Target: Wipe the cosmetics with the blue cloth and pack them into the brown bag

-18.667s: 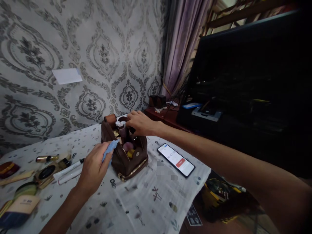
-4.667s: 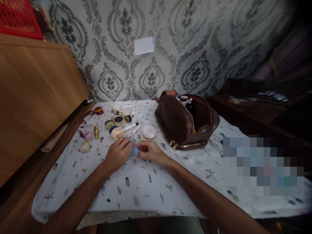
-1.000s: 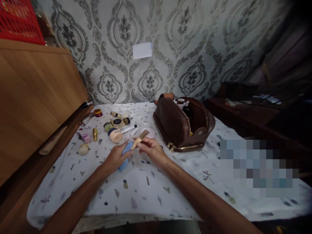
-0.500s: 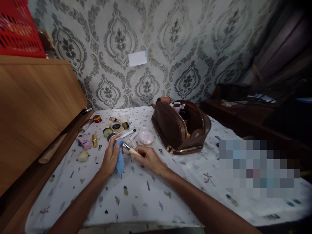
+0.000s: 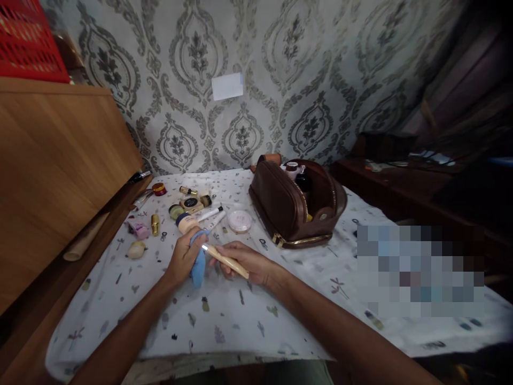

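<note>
My left hand (image 5: 183,258) is closed on a blue cloth (image 5: 197,270), which hangs down below the fingers. In my right hand (image 5: 244,261) is a makeup brush with a pale wooden handle (image 5: 230,262). Its metal collar meets the cloth, and the bristle end is hidden there. Just beyond my left hand lies a beige tube with a dark cap (image 5: 187,222). A white tube (image 5: 210,214) and a round pink compact (image 5: 239,221) rest on the patterned cloth behind my hands.
An unzipped brown leather bag (image 5: 280,200) with bottles inside stands right of centre. Several cosmetics, among them a gold lipstick (image 5: 155,225), a green-lidded jar (image 5: 176,212) and a red jar (image 5: 159,189), lie at the left. A wooden cabinet (image 5: 64,176) borders the left side.
The brush has turned in my right hand, so more of its handle shows, and its bristle end has gone into the blue cloth. The beige tube is less covered by my left hand.
</note>
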